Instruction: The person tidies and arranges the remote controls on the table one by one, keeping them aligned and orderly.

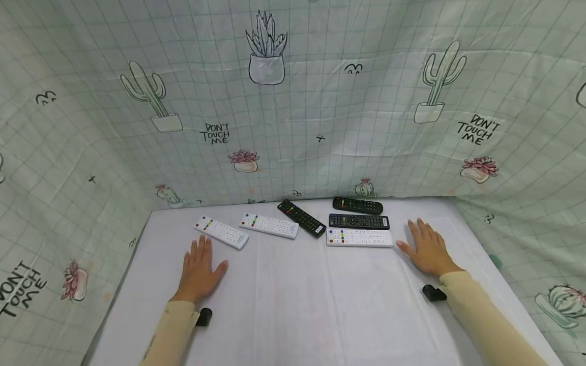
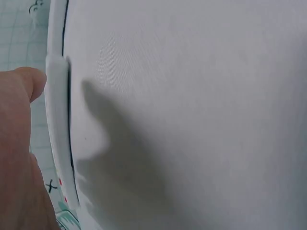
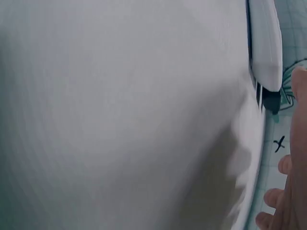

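Note:
In the head view my left hand (image 1: 199,269) is over the white table, palm down with fingers straight, its fingertips right by the near edge of a tilted white remote control (image 1: 222,232). My right hand (image 1: 427,249) is also spread palm down, its thumb close to the right end of another white remote (image 1: 359,238). Neither hand holds anything. Behind that remote lie a black remote (image 1: 359,221) and a rounded black remote (image 1: 357,205), stacked in a column. Between the sides are a third white remote (image 1: 269,225) and a slanted black remote (image 1: 301,218).
A white cloth-covered table (image 1: 293,305) spreads under both hands. Pale green grid curtains (image 1: 297,112) with cactus drawings stand behind it and along both sides. Each wrist carries a small black device, such as the left one (image 1: 204,317).

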A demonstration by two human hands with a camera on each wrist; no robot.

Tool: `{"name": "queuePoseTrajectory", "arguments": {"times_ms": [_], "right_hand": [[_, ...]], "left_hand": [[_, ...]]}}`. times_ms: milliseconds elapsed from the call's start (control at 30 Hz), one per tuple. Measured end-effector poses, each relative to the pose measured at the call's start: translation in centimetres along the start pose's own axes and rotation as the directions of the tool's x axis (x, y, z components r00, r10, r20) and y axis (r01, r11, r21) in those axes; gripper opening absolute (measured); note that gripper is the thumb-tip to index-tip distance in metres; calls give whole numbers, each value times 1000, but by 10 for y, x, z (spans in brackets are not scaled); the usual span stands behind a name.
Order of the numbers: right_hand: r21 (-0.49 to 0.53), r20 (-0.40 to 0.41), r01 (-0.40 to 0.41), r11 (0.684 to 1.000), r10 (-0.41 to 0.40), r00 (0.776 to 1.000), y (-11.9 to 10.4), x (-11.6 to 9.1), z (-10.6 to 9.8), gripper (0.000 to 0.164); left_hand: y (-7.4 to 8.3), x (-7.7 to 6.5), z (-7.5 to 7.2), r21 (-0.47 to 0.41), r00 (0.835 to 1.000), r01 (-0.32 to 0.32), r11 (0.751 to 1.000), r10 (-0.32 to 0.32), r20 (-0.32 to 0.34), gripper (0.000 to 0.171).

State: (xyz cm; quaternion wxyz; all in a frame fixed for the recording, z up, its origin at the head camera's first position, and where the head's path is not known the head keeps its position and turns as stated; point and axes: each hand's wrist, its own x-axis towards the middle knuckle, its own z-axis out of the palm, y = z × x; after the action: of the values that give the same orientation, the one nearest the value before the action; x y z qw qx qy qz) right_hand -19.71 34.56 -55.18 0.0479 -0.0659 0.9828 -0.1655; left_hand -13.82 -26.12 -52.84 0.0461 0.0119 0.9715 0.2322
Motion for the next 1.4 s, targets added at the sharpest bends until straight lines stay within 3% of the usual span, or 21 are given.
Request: {"name": "queuePoseTrajectory", "arguments": {"times_ms": [367, 667, 867, 1400], "right_hand": [[32, -34, 61, 998, -60, 998, -22, -4, 4, 84], [108, -62, 111, 988, -104, 993, -34, -5, 8, 84], [161, -104, 160, 974, -144, 984, -39, -6, 10, 81], [261, -83, 99, 960, -80, 993, -53, -3, 12, 72]], "left_hand": [[29, 4, 18, 4, 995, -94, 996, 94, -42, 88], [50, 7, 30, -11, 978, -192, 981, 191, -83, 84], [66, 8, 36, -40, 972, -228, 973, 225, -69, 83], [99, 13, 53, -119, 948, -319, 940, 316, -40, 80]]}}
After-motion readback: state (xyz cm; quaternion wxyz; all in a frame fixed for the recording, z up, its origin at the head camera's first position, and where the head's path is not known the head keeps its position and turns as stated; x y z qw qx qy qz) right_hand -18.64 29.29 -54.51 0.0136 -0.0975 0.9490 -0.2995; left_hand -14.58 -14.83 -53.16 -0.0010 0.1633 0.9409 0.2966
